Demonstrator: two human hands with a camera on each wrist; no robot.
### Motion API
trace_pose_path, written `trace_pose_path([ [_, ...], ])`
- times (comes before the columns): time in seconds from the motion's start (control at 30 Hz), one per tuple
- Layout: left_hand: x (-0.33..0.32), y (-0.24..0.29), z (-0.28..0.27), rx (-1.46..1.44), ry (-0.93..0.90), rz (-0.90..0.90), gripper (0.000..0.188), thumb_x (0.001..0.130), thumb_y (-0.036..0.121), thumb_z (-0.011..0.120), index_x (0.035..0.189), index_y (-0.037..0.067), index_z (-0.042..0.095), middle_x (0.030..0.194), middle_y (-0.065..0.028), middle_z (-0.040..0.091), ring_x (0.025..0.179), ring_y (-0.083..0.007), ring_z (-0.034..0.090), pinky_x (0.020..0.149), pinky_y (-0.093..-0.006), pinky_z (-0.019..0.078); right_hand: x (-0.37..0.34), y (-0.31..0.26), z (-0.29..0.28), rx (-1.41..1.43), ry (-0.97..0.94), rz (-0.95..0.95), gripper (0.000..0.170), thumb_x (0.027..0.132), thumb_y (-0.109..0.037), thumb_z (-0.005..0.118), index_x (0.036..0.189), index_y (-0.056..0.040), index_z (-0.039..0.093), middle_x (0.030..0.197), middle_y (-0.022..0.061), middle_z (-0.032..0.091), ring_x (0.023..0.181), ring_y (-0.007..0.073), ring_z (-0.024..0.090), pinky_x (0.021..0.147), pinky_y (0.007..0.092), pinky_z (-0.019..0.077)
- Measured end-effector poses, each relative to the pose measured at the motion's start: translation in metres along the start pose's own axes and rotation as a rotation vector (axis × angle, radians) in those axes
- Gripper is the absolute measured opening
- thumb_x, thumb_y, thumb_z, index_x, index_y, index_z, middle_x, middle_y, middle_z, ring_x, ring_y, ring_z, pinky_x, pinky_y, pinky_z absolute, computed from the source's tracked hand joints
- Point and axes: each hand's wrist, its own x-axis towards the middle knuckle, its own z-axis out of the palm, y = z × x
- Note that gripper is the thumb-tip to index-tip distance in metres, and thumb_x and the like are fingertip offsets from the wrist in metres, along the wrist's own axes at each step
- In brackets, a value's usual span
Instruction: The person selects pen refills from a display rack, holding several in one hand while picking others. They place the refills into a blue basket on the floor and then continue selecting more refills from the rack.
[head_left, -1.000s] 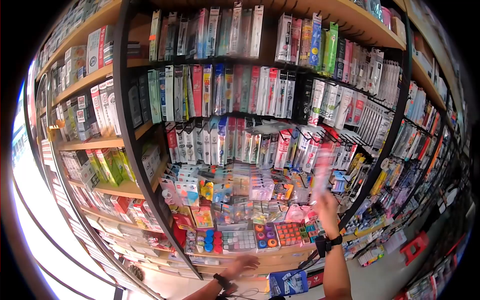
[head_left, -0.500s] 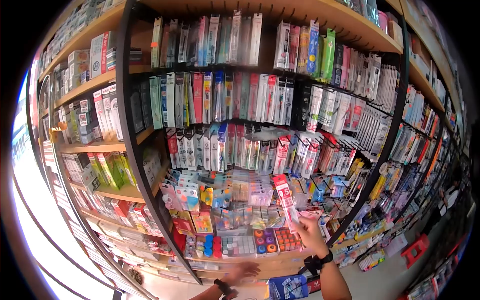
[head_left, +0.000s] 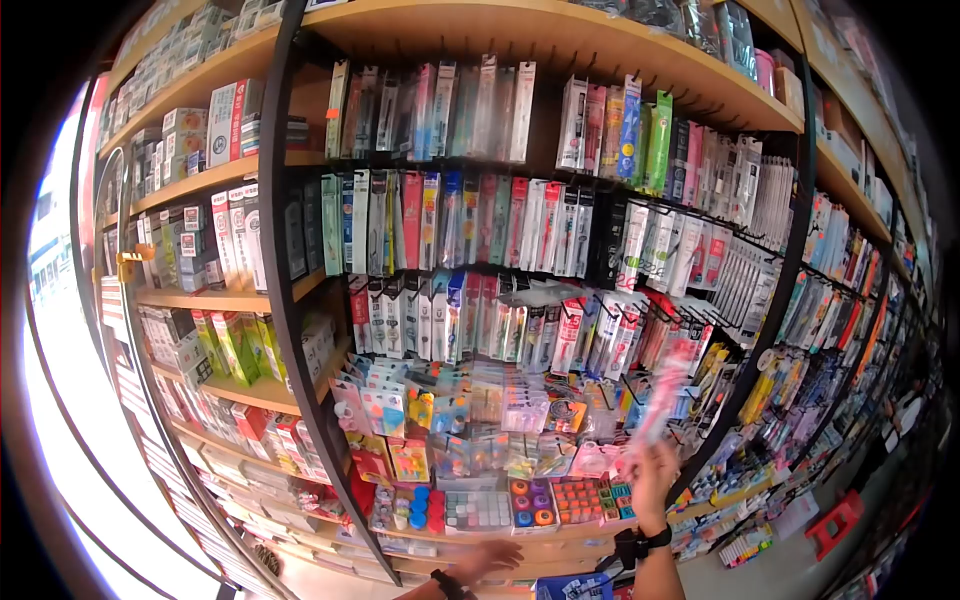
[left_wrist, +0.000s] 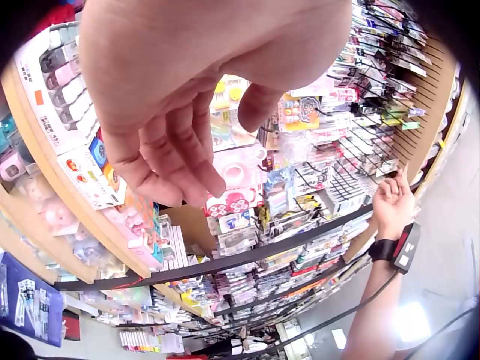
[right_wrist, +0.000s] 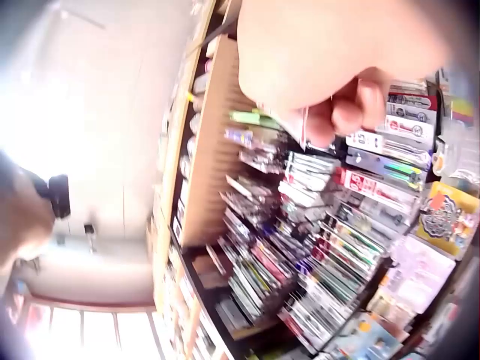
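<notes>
My right hand (head_left: 652,482) pinches the lower end of a slim red-and-white pen packet (head_left: 664,395). The packet is motion-blurred, leans up to the right and overlaps hanging goods at the right of the rack. In the right wrist view my curled right fingers (right_wrist: 349,112) show, with the packet mostly hidden behind the hand. Low in the head view, my left hand (head_left: 487,560) hovers by the bottom shelf edge with loosely bent fingers. The left wrist view shows nothing in that hand (left_wrist: 217,60), its thumb apart from the fingers.
Rows of packaged pens (head_left: 440,220) hang from hooks ahead. Below them are carded small goods (head_left: 525,410) and boxes of orange items (head_left: 578,500). A black upright post (head_left: 300,250) stands left, beside shelves of boxes. A blue box (head_left: 575,588) sits low; a red stool (head_left: 832,525) stands right.
The packet came down and left, facing the head camera half a second ago, then swung back up and right. Shelves sit lower in the head view now. My left hand stays low and empty.
</notes>
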Motion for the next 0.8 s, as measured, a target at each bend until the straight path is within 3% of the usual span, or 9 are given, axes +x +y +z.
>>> trace_pose_path([
  [0.03,0.001,0.000,0.000,-0.062,0.046,-0.082,0.035,0.103,0.025,0.047,0.127,0.002,0.057,0.116,-0.0075,0.066,0.106,-0.0197,0.064,0.093,-0.0336,0.0496,0.005,-0.004,-0.004,0.215,0.286,-0.029,0.026,0.099,-0.020,0.058,0.079,-0.0037,0.056,0.059,-0.0025,0.050,0.051,0.0064,0.052,0.046,0.0212,0.0350],
  [0.1,0.004,-0.003,-0.004,-0.058,0.023,-0.084,0.038,0.103,0.024,0.044,0.130,-0.001,0.054,0.120,-0.0125,0.064,0.109,-0.0236,0.063,0.097,-0.0361,0.0491,0.002,-0.003,-0.004,0.304,0.403,-0.069,0.029,0.099,-0.021,0.059,0.076,-0.0035,0.055,0.059,-0.0018,0.051,0.054,0.0067,0.057,0.048,0.0209,0.0376],
  [0.2,0.009,-0.007,-0.008,-0.064,-0.008,-0.087,0.038,0.103,0.020,0.044,0.132,-0.003,0.051,0.124,-0.0170,0.061,0.112,-0.0271,0.062,0.100,-0.0386,0.0490,-0.013,0.009,-0.006,-0.295,-0.430,0.000,0.026,0.099,-0.021,0.059,0.080,-0.0042,0.060,0.060,-0.0019,0.054,0.051,0.0063,0.055,0.046,0.0200,0.0367],
  [0.23,0.011,-0.008,-0.009,-0.074,-0.018,-0.087,0.036,0.102,0.016,0.047,0.132,-0.003,0.051,0.124,-0.0166,0.061,0.112,-0.0268,0.062,0.099,-0.0386,0.0495,-0.017,0.008,-0.007,-0.294,-0.422,0.001,0.026,0.099,-0.021,0.059,0.080,-0.0042,0.060,0.060,-0.0019,0.054,0.051,0.0063,0.055,0.046,0.0200,0.0367],
  [0.3,0.012,-0.004,-0.010,0.034,-0.038,-0.017,0.035,0.100,0.012,0.050,0.132,-0.003,0.051,0.124,-0.0158,0.061,0.112,-0.0259,0.062,0.098,-0.0389,0.0501,-0.019,0.008,-0.007,-0.067,-0.178,0.117,0.022,0.099,-0.021,0.060,0.085,-0.0042,0.062,0.060,-0.0027,0.054,0.050,0.0065,0.054,0.045,0.0202,0.0370],
  [0.47,0.017,-0.003,-0.010,0.206,0.039,0.061,0.031,0.092,0.005,0.063,0.122,-0.003,0.060,0.118,-0.0122,0.065,0.109,-0.0222,0.063,0.097,-0.0382,0.0508,-0.007,-0.011,-0.023,0.179,0.468,-0.099,0.021,0.101,-0.022,0.054,0.086,-0.0062,0.055,0.063,-0.0036,0.053,0.047,0.0021,0.038,0.043,0.0195,0.0276],
  [0.57,0.019,-0.003,0.003,0.309,0.028,0.214,0.026,0.094,0.010,0.060,0.118,-0.001,0.063,0.115,-0.0100,0.067,0.107,-0.0218,0.062,0.097,-0.0360,0.0482,-0.030,-0.004,-0.031,-0.204,-0.258,0.137,0.032,0.093,-0.018,0.068,0.069,-0.0056,0.050,0.057,-0.0032,0.050,0.049,0.0047,0.046,0.042,0.0248,0.0329],
  [0.67,0.031,0.042,0.038,0.118,-0.063,0.020,0.039,0.104,0.029,0.046,0.123,-0.003,0.058,0.111,-0.0130,0.066,0.101,-0.0208,0.063,0.091,-0.0347,0.0501,-0.040,0.014,-0.039,-0.101,-0.112,0.137,0.030,0.095,-0.017,0.066,0.070,-0.0054,0.053,0.055,-0.0038,0.049,0.047,0.0032,0.046,0.043,0.0222,0.0327],
  [0.8,0.036,0.093,0.089,0.266,-0.082,0.136,0.045,0.105,0.035,0.042,0.131,-0.001,0.049,0.111,-0.0139,0.065,0.099,-0.0206,0.062,0.089,-0.0349,0.0495,-0.067,0.026,-0.035,-0.060,-0.054,0.242,0.018,0.096,-0.014,0.063,0.084,-0.0013,0.060,0.058,-0.0039,0.050,0.050,0.0022,0.044,0.046,0.0214,0.0336],
])
